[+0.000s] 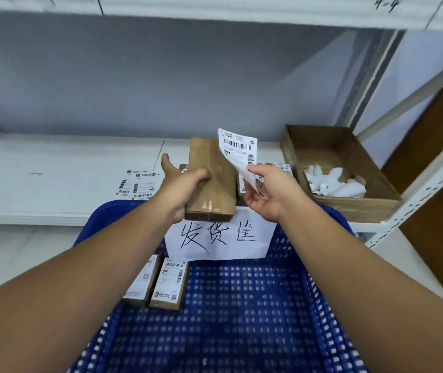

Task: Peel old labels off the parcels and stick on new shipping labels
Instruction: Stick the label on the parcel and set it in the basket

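At frame center, the left hand [185,188] grips a brown parcel [211,181]; the right hand [267,195] pinches a label [237,152] beside it.

Brown taped parcel [211,184], top face bare, tilted up, gripped across middle by left fingers [201,175]. White barcode label [237,148], curled, upright, pinched at lower end by right fingers [254,171], just right of parcel; attachment to parcel unclear.

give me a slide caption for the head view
Left hand grips a brown parcel over a blue basket while the right hand pinches a barcode label.
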The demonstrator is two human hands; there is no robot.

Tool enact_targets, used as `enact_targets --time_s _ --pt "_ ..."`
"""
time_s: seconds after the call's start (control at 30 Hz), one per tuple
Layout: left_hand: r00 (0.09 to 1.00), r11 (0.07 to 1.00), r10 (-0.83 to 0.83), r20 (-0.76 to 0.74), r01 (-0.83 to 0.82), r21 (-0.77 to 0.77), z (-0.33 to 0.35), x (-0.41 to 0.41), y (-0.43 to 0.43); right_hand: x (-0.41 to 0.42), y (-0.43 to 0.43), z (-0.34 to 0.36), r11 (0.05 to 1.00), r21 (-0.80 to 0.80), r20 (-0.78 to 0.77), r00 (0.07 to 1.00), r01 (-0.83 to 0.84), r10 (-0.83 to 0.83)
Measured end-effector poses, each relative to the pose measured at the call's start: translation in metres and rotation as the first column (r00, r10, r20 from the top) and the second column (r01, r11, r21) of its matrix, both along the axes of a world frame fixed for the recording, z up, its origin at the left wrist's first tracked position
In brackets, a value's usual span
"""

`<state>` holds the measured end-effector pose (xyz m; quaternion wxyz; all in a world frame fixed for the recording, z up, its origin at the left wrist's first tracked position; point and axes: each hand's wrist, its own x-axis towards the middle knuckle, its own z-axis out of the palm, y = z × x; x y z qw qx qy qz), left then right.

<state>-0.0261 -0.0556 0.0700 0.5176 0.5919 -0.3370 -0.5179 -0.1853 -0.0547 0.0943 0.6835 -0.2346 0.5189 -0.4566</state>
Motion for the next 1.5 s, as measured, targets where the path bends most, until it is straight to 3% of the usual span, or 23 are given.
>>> enact_targets --time_s 0.13,0.27,0.37,0.57,0.8,0.97,1.37,1.5 --pt "0.996 0.994 -0.054 -0.076 0.046 -0.099 0.044 0.0 0.052 0.011 0.041 0.032 0.993 -0.1 0.053 0.997 0.065 -0.06" --pt "0.998 0.978 -0.055 0.005 0.054 -0.201 0.065 0.001 0.104 0.011 0.086 0.059 0.982 -0.177 0.096 0.994 0.065 -0.049" --pt "0.999 0.98 0.01 0.043 -0.001 -0.2 0.066 0.002 0.131 0.009 0.115 0.069 0.974 -0.227 0.058 0.998 0.002 0.011" --pt "0.999 0.988 0.024 -0.03 -0.028 -0.149 0.064 -0.003 0.161 0.004 0.16 0.076 0.944 -0.331 -0.015 1.0 -0.002 -0.003" --pt "0.999 0.995 0.032 -0.018 -0.034 -0.093 0.061 -0.002 0.17 -0.001 0.174 0.061 0.942 -0.332 -0.001 0.999 0.042 -0.044" --pt "0.99 0.986 0.14 -0.02 -0.141 -0.093 0.055 -0.006 0.165 0.0 0.174 0.052 0.95 -0.307 0.029 0.998 0.059 -0.052" --pt "0.997 0.982 0.033 0.068 -0.02 -0.19 0.051 -0.016 0.173 -0.006 0.177 0.049 0.959 -0.279 -0.024 0.998 0.047 -0.056" --pt "0.999 0.98 0.051 -0.012 -0.052 -0.192 0.054 -0.017 0.178 -0.005 0.18 0.05 0.966 -0.247 -0.032 0.996 0.07 -0.08"
